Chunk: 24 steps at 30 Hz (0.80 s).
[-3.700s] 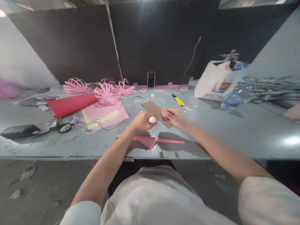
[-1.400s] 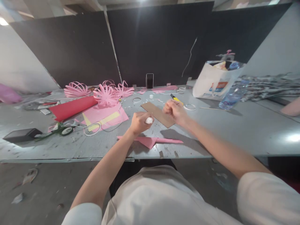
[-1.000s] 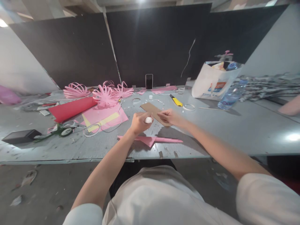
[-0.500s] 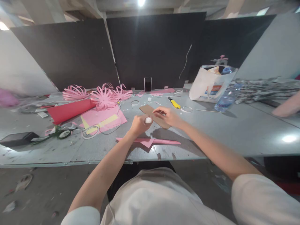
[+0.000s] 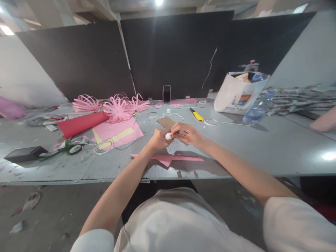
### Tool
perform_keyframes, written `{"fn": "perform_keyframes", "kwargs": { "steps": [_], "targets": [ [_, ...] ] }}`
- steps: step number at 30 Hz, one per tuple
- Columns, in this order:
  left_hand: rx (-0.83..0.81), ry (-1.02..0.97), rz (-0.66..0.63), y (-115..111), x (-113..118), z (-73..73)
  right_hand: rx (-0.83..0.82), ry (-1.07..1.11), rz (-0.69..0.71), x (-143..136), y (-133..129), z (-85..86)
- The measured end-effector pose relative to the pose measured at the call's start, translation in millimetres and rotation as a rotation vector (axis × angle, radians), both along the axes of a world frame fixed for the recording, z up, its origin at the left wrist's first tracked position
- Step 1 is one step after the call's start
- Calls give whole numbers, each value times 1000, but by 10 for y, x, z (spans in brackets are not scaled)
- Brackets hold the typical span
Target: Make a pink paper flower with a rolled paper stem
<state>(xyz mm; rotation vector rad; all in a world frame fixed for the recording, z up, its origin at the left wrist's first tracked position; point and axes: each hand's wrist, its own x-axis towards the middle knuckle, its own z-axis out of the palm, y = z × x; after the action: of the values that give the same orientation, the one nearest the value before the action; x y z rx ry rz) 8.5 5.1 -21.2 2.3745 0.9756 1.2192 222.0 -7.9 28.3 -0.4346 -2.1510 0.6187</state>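
My left hand (image 5: 156,140) is closed around a small white rounded piece (image 5: 168,135), whose end shows at the top of the fist. Thumb and fingers pinched, my right hand (image 5: 189,134) meets the right edge of that piece; whatever sits between its fingertips is too small to make out. Beneath both hands lies a brown cardboard strip (image 5: 166,122), partly covered by them. Nearer the table's front edge is a folded pink paper strip (image 5: 165,160).
A yellow utility knife (image 5: 196,114) and a white ring (image 5: 210,122) lie right of the cardboard. Pink paper loops (image 5: 118,109), a red sheet (image 5: 82,124) and green-handled scissors (image 5: 65,147) are leftward. A white bag (image 5: 231,94) and plastic bottle (image 5: 256,112) stand right.
My right fingertips have moved left and down onto the edge of the white piece. My left hand still holds it. The whole view has shifted slightly.
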Motion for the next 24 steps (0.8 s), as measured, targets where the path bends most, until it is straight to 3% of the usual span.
{"fn": "perform_keyframes", "kwargs": {
  "steps": [5, 11, 17, 24],
  "targets": [
    [11, 29, -26, 2, -2, -4, 56, -57, 36, 14, -26, 22],
    [-17, 33, 10, 5, 31, 4, 229, -57, 72, 6, 36, -67],
    [-86, -22, 0, -4, 51, 29, 289, -110, -20, -15, 27, -132],
    [-128, -80, 8, -12, 105, 32, 229, -157, -110, -30, 81, -231]
  ]
}}
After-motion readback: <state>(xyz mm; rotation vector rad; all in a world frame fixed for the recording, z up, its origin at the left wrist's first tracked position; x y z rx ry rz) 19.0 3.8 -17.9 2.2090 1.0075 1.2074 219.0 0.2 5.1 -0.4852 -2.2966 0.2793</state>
